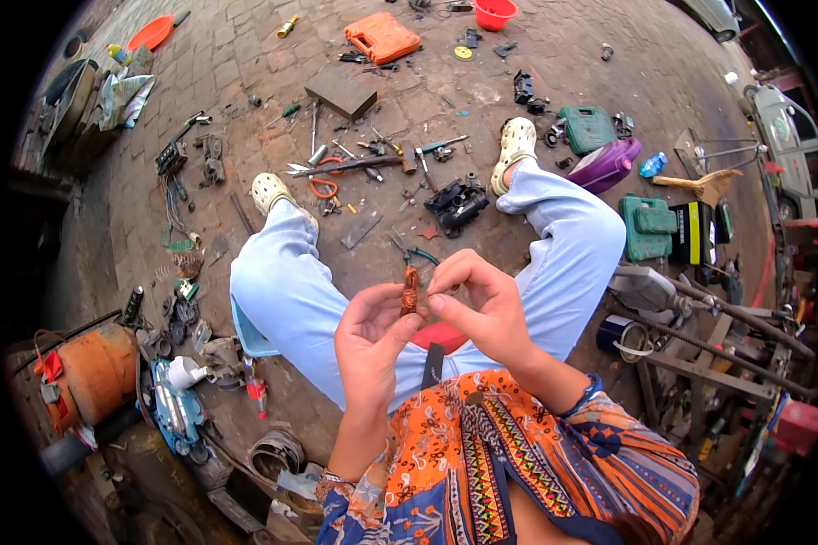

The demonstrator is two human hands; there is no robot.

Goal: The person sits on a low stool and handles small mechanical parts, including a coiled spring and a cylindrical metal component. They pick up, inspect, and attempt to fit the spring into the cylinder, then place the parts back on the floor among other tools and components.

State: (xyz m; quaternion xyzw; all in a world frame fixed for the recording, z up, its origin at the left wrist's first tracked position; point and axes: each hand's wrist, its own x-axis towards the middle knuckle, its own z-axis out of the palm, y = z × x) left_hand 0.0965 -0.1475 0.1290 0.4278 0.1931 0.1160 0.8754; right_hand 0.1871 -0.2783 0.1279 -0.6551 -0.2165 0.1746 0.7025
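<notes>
In front of my lap, my left hand (370, 341) holds a small bundle of coiled copper wire (410, 289) upright between thumb and fingers. Just to its right, my right hand (482, 304) is closed in a pinch. Whatever lies between that thumb and forefinger is too small to make out. Beyond the hands, a pair of pliers with dark green handles (424, 255) lies on the ground, partly hidden by the bundle and my fingers.
Between my feet lie a hammer (364, 163), an orange cable loop (324, 188) and a black engine part (457, 207). A metal block (341, 94) sits farther off. Green cases (648, 229) and a purple container (604, 165) stand right; a rusty orange cylinder (95, 374) lies left.
</notes>
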